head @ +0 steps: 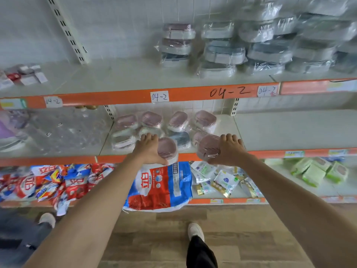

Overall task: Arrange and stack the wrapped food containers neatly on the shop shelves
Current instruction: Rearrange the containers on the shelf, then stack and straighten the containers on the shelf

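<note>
Head view: "04-2" shelf tags

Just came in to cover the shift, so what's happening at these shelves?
A person is sorting wrapped containers on the middle shelf. The left hand grips one pink-lidded container and the right hand grips another pink-lidded container, both at the shelf's front edge. More wrapped containers lie loosely behind them. The upper shelf already holds stacked containers.
</note>
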The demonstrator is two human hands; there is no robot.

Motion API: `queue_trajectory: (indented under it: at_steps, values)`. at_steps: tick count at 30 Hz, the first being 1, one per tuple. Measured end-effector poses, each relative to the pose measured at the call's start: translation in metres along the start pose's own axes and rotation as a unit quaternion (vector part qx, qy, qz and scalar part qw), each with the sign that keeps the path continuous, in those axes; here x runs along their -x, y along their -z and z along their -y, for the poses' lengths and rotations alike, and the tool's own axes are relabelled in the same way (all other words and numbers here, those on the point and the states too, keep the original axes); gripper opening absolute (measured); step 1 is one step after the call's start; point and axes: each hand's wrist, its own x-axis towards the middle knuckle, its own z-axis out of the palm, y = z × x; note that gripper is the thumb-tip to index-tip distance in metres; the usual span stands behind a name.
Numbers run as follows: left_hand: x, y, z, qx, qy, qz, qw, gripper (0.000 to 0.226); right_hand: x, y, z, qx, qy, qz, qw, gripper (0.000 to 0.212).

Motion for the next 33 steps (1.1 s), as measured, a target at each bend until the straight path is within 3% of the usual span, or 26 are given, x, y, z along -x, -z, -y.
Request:
queue_trajectory:
  at_steps: [9,18,26,30,33]
  values:
    - [-0.133,-0.076,-0.029,0.001,-0.024,0.010,1.000,0.099,-0.106,-0.092,-0.026,-0.033,-0.014,-0.001,0.999,0.094]
    - [-0.233,-0.103,-0.028,0.033,-0.028,-0.010,0.999,0.102,-0.218,-0.117,-0.039,-0.048,-0.028,-0.016,0.998,0.100]
    - [-0.252,-0.126,-0.021,-0.001,-0.034,-0.051,0.998,0.106,-0.232,-0.144,-0.036,-0.017,-0.034,-0.039,0.999,0.106]
    - [-0.239,-0.116,-0.023,-0.034,-0.030,-0.019,0.999,0.111,-0.231,-0.124,-0.033,0.007,-0.039,0.035,0.999,0.109]
    - [-0.223,-0.101,-0.031,-0.041,-0.046,0.000,0.998,0.099,-0.219,-0.108,-0.025,0.011,-0.009,0.066,0.998,0.104]
